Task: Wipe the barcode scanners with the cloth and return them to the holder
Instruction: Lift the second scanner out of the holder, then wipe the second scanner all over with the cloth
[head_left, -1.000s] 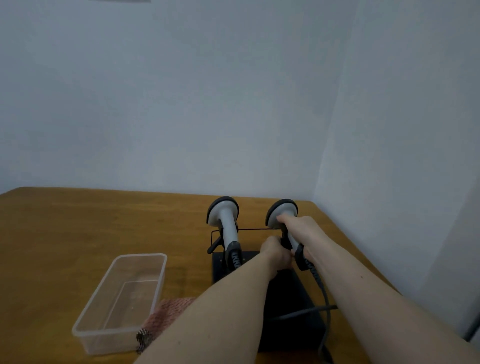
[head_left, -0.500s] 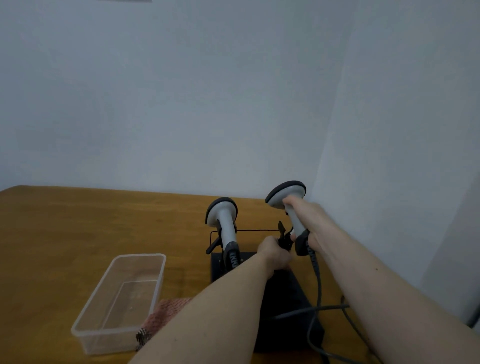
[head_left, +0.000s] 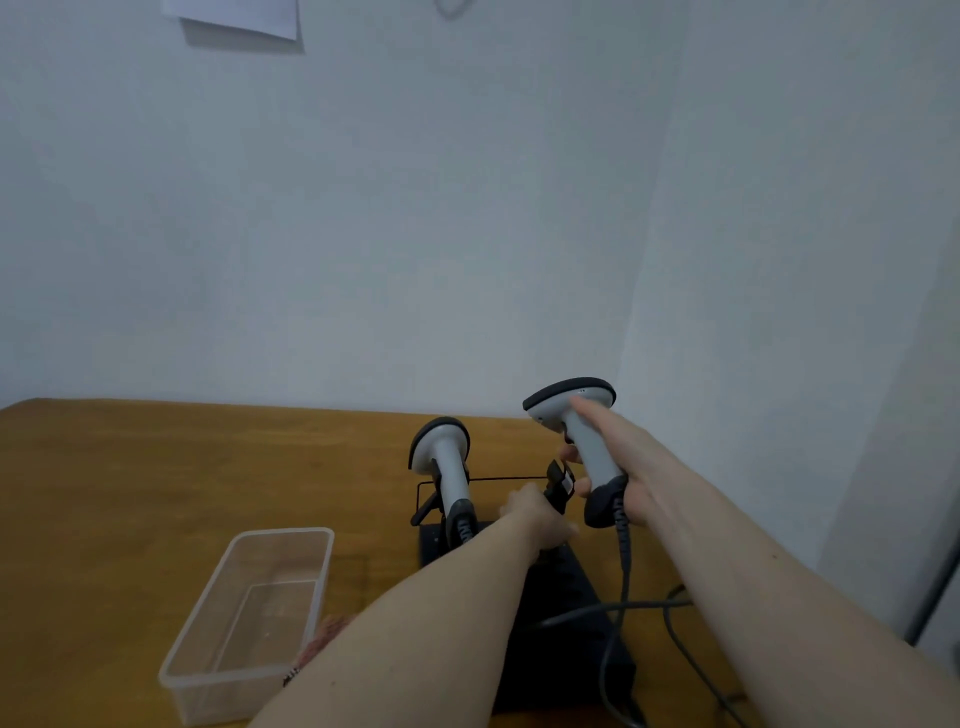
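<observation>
My right hand grips the handle of a grey and black barcode scanner, held in the air above and to the right of the black holder. Its cable trails down over the holder. A second scanner stands upright in the holder's left slot. My left hand presses on the holder's black clip at the right slot. A reddish patterned cloth peeks out under my left forearm, mostly hidden.
A clear plastic tub sits on the wooden table left of the holder. The table stands in a corner, with walls behind and close on the right. A paper sheet hangs on the back wall.
My right hand has lifted the right scanner up out of the holder and a little to the right. My left hand has stayed on the holder. The camera tilted slightly.
</observation>
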